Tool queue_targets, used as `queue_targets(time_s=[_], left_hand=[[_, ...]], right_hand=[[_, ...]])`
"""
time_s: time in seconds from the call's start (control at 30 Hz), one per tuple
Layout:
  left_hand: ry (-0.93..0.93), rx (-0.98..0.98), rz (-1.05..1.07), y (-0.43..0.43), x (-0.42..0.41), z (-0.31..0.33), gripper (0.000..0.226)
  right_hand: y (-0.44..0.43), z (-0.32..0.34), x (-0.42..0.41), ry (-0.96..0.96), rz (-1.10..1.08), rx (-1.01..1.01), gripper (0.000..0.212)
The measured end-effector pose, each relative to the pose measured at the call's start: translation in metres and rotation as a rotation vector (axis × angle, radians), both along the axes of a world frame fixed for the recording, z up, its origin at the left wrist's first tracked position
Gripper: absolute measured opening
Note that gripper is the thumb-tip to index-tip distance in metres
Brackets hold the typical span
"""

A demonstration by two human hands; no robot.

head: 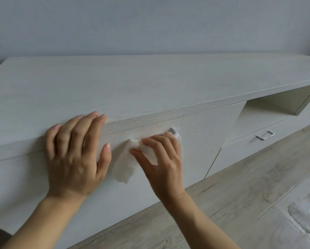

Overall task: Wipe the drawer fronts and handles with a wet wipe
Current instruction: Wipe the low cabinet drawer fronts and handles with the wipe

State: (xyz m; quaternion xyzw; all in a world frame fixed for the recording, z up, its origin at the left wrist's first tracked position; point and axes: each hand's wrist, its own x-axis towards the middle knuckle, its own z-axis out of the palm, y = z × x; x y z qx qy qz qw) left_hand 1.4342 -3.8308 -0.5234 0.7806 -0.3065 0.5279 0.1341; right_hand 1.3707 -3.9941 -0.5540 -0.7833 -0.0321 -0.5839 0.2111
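A long, low, pale wood-grain cabinet (150, 83) runs across the view. My right hand (165, 162) grips a white wet wipe (125, 164) and presses it around the metal handle (172, 130) of the large drawer front (204, 133). Only the handle's right end shows; the rest is under the wipe and my fingers. The wipe's loose end hangs down to the left. My left hand (76, 151) lies flat, fingers apart, on the cabinet's top edge and the front, holding nothing. A second, lower drawer front (244, 150) with its own metal handle (265, 135) sits to the right.
An open shelf compartment (269, 106) sits above the right-hand drawer. The wall (150, 24) stands directly behind the cabinet. Grey wood-look floor (240, 203) spreads at lower right, with a pale worn patch (307, 218) near the right edge.
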Motion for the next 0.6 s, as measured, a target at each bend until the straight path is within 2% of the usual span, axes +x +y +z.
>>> queue_targets(time_s=[0.1,0.23,0.4,0.6], left_hand=[[0.026,0.042,-0.01,0.006,-0.002,0.005,0.046],[0.004,0.123,-0.048,0.023,0.0,0.009,0.045],[0.072,0.077,-0.093,0.052,0.011,-0.001,0.045],[0.17,-0.006,-0.112,0.044,0.014,-0.01,0.045]], right_hand=[[0.022,0.001,0.007,0.004,-0.027,0.047,0.019],[0.005,0.002,0.0,-0.038,0.035,0.062,0.016],[0.008,-0.001,-0.002,-0.025,0.015,0.095,0.017],[0.022,0.0,0.005,-0.035,0.04,0.104,0.011]])
